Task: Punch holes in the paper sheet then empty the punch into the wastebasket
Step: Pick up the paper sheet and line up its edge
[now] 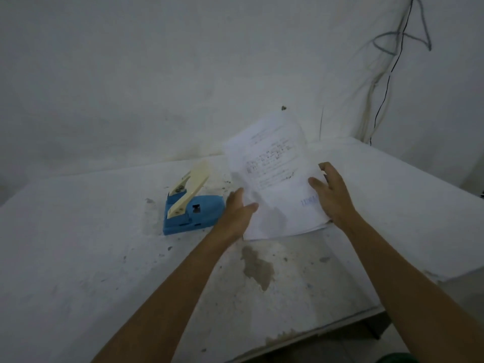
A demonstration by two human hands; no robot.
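A printed white paper sheet (pixel 275 176) is held between both hands, its far end lifted and curling up off the table. My left hand (pixel 237 213) grips its left edge, thumb on top. My right hand (pixel 331 195) holds the right edge with fingers spread over the page. A blue hole punch (pixel 193 213) with a raised cream lever stands on the table just left of my left hand, apart from the paper. No wastebasket is clearly in view.
The white table (pixel 91 244) is stained, with a brown patch (pixel 258 268) near its middle and dark specks around the punch. A wall stands close behind, with cables (pixel 385 87) hanging at the right. The table's edge runs along the right and lower right.
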